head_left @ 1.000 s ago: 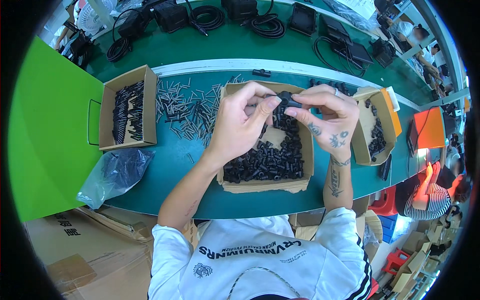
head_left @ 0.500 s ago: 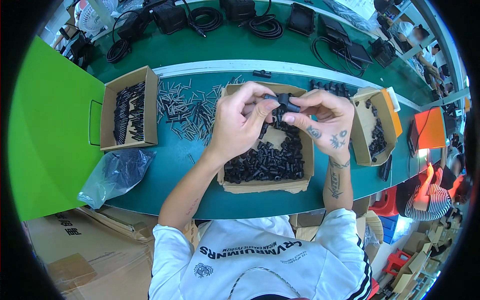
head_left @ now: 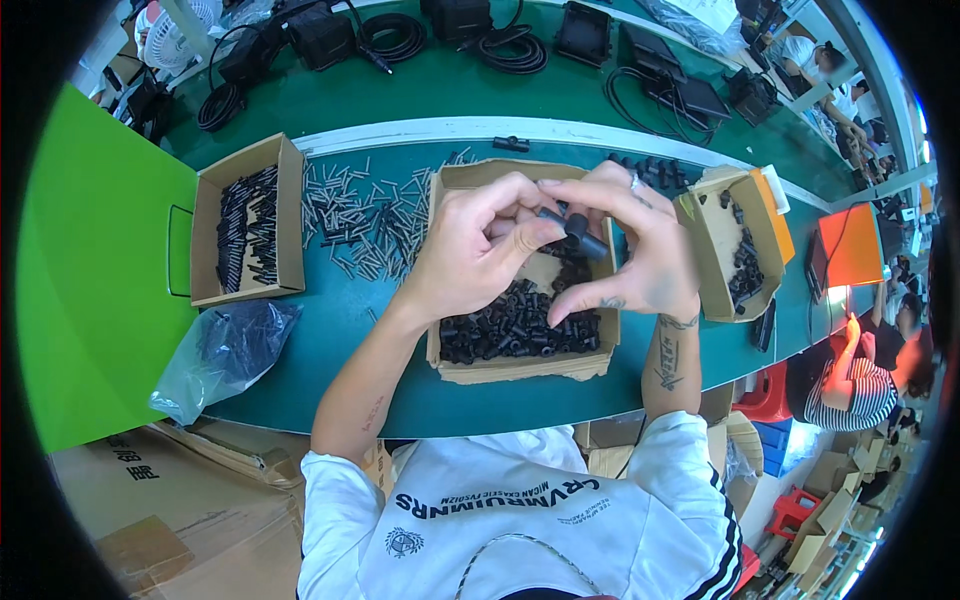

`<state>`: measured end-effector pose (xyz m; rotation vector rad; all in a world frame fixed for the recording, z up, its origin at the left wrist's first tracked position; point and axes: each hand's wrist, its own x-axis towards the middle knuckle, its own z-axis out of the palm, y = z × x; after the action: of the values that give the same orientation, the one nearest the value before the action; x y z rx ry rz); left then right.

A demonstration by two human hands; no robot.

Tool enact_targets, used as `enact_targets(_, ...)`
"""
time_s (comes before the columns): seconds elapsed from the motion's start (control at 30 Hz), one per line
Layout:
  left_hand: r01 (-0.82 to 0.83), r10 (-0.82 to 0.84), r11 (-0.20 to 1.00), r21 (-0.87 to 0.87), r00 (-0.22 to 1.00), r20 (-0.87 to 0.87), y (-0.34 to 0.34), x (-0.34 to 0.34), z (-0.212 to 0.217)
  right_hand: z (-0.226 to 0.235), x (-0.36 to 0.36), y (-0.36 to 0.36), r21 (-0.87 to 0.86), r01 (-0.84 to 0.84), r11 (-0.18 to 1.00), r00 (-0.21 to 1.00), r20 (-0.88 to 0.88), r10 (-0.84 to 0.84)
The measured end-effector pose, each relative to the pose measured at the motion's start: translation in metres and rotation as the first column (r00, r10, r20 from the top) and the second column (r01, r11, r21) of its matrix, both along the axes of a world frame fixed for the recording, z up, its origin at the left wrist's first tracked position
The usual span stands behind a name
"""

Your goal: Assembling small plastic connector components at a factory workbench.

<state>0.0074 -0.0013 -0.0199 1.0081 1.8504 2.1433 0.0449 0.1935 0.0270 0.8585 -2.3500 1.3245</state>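
Above a cardboard box point(head_left: 515, 371) of small black plastic pieces point(head_left: 505, 325), a black tubular fitting with a crosswise collar point(head_left: 587, 245) is pinched between the thumb and fingers of my left hand point(head_left: 462, 248). My right hand point(head_left: 650, 250) is just right of the fitting, its thumb spread well away from the fingers. Its fingers arch over the far side of the fitting; whether a fingertip touches it is hard to tell. The hands hide part of the box's far half.
Loose metal pins point(head_left: 360, 220) lie left of the middle box. Farther left stand a box of dark pins point(head_left: 295, 230) and a clear plastic bag point(head_left: 185, 370). On the right is another box of black pieces point(head_left: 700, 250). Finished-looking black fittings point(head_left: 650, 170) line the back, beside a single fitting point(head_left: 511, 144).
My right thumb and fingers have come off the fitting and spread apart. The fitting now tilts down to the right in my left hand. The whole view has shifted slightly.
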Motion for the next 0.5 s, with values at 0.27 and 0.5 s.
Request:
enact_targets(0.27,-0.091,0.09,0.994,0.06,0.996,0.013,0.005,0.007,0.0,-0.01,0.022,0.005,-0.058,0.197,0.979,0.964,-0.172,-0.204)
enact_targets(0.5,-0.089,0.089,0.996,0.003,0.994,-0.057,0.002,0.005,0.001,-0.008,0.036,-0.006,-0.262,0.229,0.938,0.972,0.113,-0.206)
